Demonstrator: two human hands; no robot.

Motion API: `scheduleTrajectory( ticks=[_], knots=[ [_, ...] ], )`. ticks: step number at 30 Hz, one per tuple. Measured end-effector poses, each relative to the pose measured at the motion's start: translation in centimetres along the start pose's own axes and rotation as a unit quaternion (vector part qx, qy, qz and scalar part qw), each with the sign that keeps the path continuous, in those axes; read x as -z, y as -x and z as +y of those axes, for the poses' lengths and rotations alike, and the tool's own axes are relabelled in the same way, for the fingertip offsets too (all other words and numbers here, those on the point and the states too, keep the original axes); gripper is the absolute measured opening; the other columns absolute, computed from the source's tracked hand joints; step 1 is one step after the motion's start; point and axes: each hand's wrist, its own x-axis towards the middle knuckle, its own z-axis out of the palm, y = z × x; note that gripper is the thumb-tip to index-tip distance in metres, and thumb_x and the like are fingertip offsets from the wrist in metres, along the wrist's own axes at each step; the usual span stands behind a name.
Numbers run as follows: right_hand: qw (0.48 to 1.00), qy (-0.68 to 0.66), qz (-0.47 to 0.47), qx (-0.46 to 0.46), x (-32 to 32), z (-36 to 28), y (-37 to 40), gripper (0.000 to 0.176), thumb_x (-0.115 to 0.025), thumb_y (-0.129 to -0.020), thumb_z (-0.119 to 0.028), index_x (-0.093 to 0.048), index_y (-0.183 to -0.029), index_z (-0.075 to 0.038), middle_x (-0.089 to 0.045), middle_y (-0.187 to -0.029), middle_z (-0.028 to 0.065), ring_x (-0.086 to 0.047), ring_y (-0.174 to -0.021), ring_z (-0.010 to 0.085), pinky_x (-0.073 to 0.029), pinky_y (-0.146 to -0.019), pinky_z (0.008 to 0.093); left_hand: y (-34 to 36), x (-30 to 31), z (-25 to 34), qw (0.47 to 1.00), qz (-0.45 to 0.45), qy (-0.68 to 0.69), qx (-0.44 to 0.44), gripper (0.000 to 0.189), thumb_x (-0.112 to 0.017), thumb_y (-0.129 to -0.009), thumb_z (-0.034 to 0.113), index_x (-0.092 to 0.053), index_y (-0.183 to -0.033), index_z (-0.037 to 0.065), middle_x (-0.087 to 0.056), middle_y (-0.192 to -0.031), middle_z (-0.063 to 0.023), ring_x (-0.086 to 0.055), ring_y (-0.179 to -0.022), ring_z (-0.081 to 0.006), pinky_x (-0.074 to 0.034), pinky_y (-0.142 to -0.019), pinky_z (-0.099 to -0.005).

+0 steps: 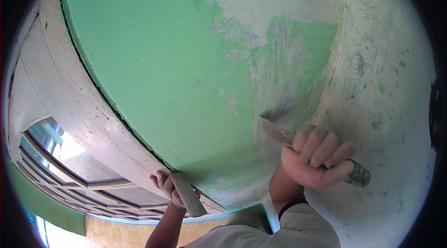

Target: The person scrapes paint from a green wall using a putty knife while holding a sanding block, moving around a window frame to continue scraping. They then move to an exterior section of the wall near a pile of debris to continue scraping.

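Observation:
My right hand is closed around the green handle of a scraper, whose flat metal blade points up and left. The blade meets a grey, scraped patch of the green wall, by a dark shadow. Lower and to the left, my left hand has its fingers wrapped round a greyish flat tool, held near the wooden frame at the wall's lower edge. The far end of that tool's handle is hidden in the palm.
A whitish wall with grey and green marks meets the green one at a corner on the right. Along the left runs a pale wooden frame with glass panes. Yellowish floor tiles show at the bottom.

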Motion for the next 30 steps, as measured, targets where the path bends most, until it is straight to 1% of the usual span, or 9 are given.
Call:
scheduleTrajectory(
  ticks=[3, 5, 8, 12, 18, 20, 25, 28, 30],
  knots=[
    [0.992, -0.046, 0.064, 0.101, -0.3, -1.1, -0.1, 0.035, -0.051, -0.092, -0.034, -0.035, -0.071, -0.012, -0.038, -0.052, -0.0009, -0.028, -0.038, 0.0076, -0.022, -0.036, 0.0238, -0.1, -0.2, -0.1, 1.0, 0.016, -0.003, -0.005, 0.054, -0.043, -0.088, 0.051, -0.043, -0.112, 0.003, -0.045, -0.116, -0.0175, -0.028, -0.13, -0.0426, -0.012, -0.106, -0.0625],
    [0.993, 0.044, 0.075, 0.075, -0.4, 0.1, 0.0, 0.035, -0.052, -0.092, -0.034, -0.035, -0.07, -0.012, -0.037, -0.052, -0.0013, -0.026, -0.037, 0.007, -0.021, -0.035, 0.0236, -0.2, 0.0, 0.0, 1.0, -0.016, -0.024, -0.007, 0.063, -0.04, -0.09, 0.049, -0.027, -0.135, 0.007, -0.035, -0.13, -0.0183, -0.023, -0.132, -0.0429, -0.012, -0.105, -0.0641],
    [1.0, 0.003, 0.015, 0.01, 0.0, 0.5, 0.0, 0.036, -0.052, -0.092, -0.035, -0.035, -0.069, -0.012, -0.037, -0.052, -0.0015, -0.025, -0.036, 0.0065, -0.02, -0.034, 0.0233, -0.2, -0.3, 0.0, 1.0, 0.018, 0.003, -0.005, 0.056, -0.044, -0.088, 0.052, -0.041, -0.114, 0.003, -0.044, -0.118, -0.0186, -0.028, -0.129, -0.0439, -0.012, -0.106, -0.0639],
    [0.99, -0.059, 0.061, 0.116, -0.1, -2.1, 0.0, 0.037, -0.052, -0.092, -0.036, -0.035, -0.069, -0.012, -0.037, -0.052, -0.0011, -0.025, -0.036, 0.0066, -0.019, -0.034, 0.0237, -0.4, -0.1, 0.1, 1.0, 0.003, 0.001, 0.004, 0.056, -0.044, -0.087, 0.052, -0.04, -0.115, 0.003, -0.043, -0.12, -0.0191, -0.027, -0.129, -0.0443, -0.012, -0.105, -0.0648],
    [0.993, -0.071, 0.07, -0.064, -0.8, 1.2, 0.7, 0.04, -0.053, -0.091, -0.038, -0.034, -0.067, -0.013, -0.037, -0.053, -0.001, -0.026, -0.036, 0.0069, -0.023, -0.034, 0.0222, -0.1, -0.1, -0.1, 1.0, 0.01, -0.003, -0.007, 0.059, -0.044, -0.087, 0.052, -0.038, -0.119, 0.003, -0.041, -0.122, -0.0192, -0.026, -0.13, -0.0443, -0.012, -0.105, -0.0648],
    [0.991, -0.08, 0.037, 0.102, -0.8, -1.0, 0.6, 0.04, -0.052, -0.091, -0.041, -0.035, -0.068, -0.013, -0.037, -0.054, -0.0011, -0.026, -0.036, 0.0076, -0.024, -0.034, 0.0254, -0.2, -0.1, 0.0, 1.0, 0.002, -0.004, -0.009, 0.059, -0.044, -0.088, 0.051, -0.037, -0.121, 0.003, -0.041, -0.122, -0.0191, -0.026, -0.13, -0.0442, -0.012, -0.105, -0.0647],
    [0.994, 0.028, 0.099, 0.043, 0.1, 0.7, 1.4, 0.04, -0.054, -0.09, -0.04, -0.035, -0.068, -0.013, -0.036, -0.053, -0.0028, -0.025, -0.036, 0.0072, -0.031, -0.034, 0.0282, -0.2, -0.4, 0.3, 1.0, 0.011, -0.014, 0.001, 0.059, -0.043, -0.088, 0.052, -0.037, -0.12, 0.003, -0.041, -0.122, -0.019, -0.026, -0.13, -0.0441, -0.012, -0.105, -0.0644],
    [0.998, -0.045, 0.018, -0.05, -0.6, -0.1, 1.1, 0.041, -0.052, -0.092, -0.041, -0.035, -0.068, -0.012, -0.035, -0.051, -0.0035, -0.025, -0.036, 0.0069, -0.031, -0.034, 0.027, -0.1, -0.1, 0.1, 1.0, 0.007, -0.016, -0.003, 0.06, -0.042, -0.088, 0.053, -0.037, -0.12, 0.003, -0.042, -0.122, -0.0191, -0.026, -0.13, -0.0438, -0.012, -0.105, -0.064],
    [0.991, -0.071, 0.045, 0.109, -0.8, -3.2, 0.6, 0.041, -0.052, -0.092, -0.04, -0.036, -0.068, -0.011, -0.033, -0.048, -0.0025, -0.025, -0.036, 0.0077, -0.026, -0.034, 0.0278, -0.1, -0.3, 0.0, 1.0, 0.008, -0.021, 0.0, 0.06, -0.042, -0.088, 0.054, -0.038, -0.12, 0.003, -0.042, -0.122, -0.0191, -0.026, -0.13, -0.0437, -0.012, -0.105, -0.0638]
  ],
)
